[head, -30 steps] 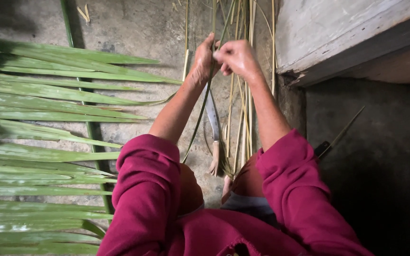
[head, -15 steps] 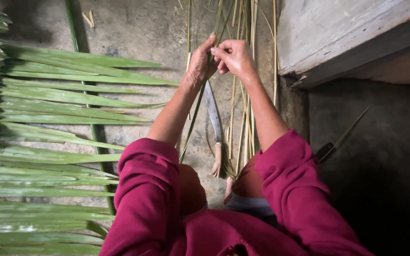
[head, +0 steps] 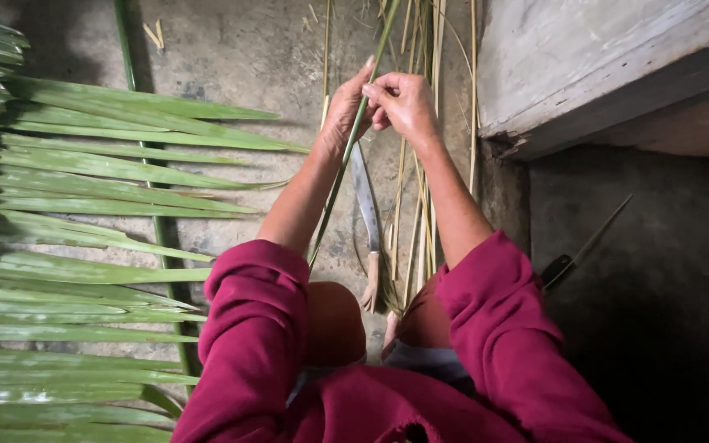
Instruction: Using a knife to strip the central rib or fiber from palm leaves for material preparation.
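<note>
Head view, looking down on a person in magenta sleeves (head: 256,328) squatting over a concrete floor (head: 240,57). Left hand (head: 345,107) and right hand (head: 404,102) meet near the top middle of the floor, both closed on one long green leaf strip (head: 346,156). Right hand pinches the strip between thumb and fingertips; left hand curls around it just below, fingers bent, touching the right hand. The strip runs on a slant from the top edge down between the forearms toward the left knee. Below the hands a knife (head: 366,221) lies flat on the floor, blade pointing up-frame, pale handle near the knees. Beside and under it, a loose bundle of thin yellow-green midribs (head: 420,205) lies lengthwise, reaching the floor's top edge. Left half of the floor holds a big palm frond (head: 100,172), leaflets fanned toward the middle, its stem (head: 157,230) running top to bottom. Weathered wooden step (head: 601,74) sits at the top right corner, dark ground below it.
</note>
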